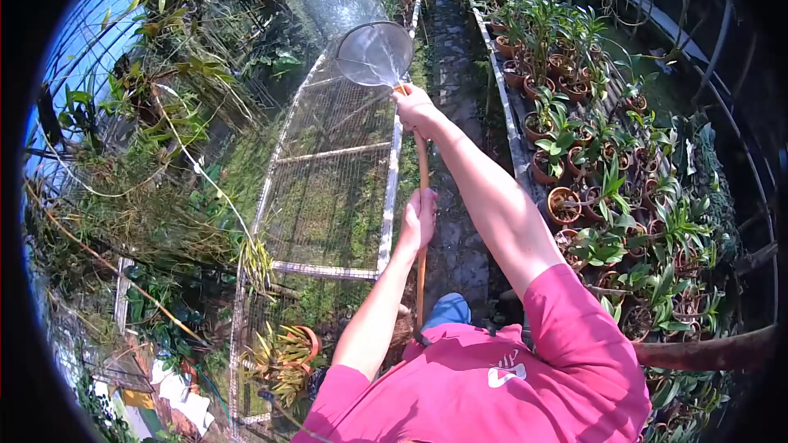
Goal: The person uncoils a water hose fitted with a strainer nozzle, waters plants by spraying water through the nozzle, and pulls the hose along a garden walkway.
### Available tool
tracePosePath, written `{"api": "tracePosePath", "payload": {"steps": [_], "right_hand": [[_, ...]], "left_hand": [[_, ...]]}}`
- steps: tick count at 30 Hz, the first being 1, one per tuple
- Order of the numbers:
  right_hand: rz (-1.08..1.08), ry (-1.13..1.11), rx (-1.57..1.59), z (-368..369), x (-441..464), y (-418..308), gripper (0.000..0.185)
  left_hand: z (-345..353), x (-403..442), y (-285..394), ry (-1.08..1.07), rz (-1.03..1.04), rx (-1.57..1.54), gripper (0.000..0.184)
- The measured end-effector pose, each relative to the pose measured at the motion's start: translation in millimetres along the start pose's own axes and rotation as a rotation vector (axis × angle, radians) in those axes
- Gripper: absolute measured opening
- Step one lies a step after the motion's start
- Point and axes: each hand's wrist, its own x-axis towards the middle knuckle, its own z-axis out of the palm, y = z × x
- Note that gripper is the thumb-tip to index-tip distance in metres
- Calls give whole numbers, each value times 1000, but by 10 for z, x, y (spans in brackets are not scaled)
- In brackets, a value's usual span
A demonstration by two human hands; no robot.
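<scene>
My right hand (pixel 417 109) is stretched forward, closed around the upper end of an orange-tan hose (pixel 422 271). Just beyond those fingers, a wide, round, greyish spray head (pixel 375 54) with a dark rim is tilted up to the left. White water spray (pixel 341 4) fans out past it. Lower down, my left hand (pixel 420 215) wraps round the same hose. The hose runs down between my arms towards my body, where my pink shirt hides the rest.
A wire-mesh bench (pixel 332 172) with a pale frame stands left of a wet paved path (pixel 456 238). Along the right, a bench holds several potted plants (pixel 565 205). Hanging plants (pixel 148 164) crowd the left side. A potted plant (pixel 287 357) sits low at left, near my left arm.
</scene>
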Motion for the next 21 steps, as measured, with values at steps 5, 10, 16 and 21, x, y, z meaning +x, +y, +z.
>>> {"api": "tracePosePath", "payload": {"steps": [5, 10, 16, 21], "right_hand": [[-30, -7, 104, -215, 568, 32, 16], [-38, 20, 36, -362, 1410, 128, 15], [-37, 104, -23, -116, 2669, 100, 19], [-203, 23, -202, 19, 3641, 444, 18]], "left_hand": [[-13, 707, -135, 9, 20, 70, 34], [-113, 1601, -329, -30, -6, 9, 32], [-496, 2842, -394, 16, 25, -13, 32], [-700, 3422, -318, -8, -44, -111, 33]]}}
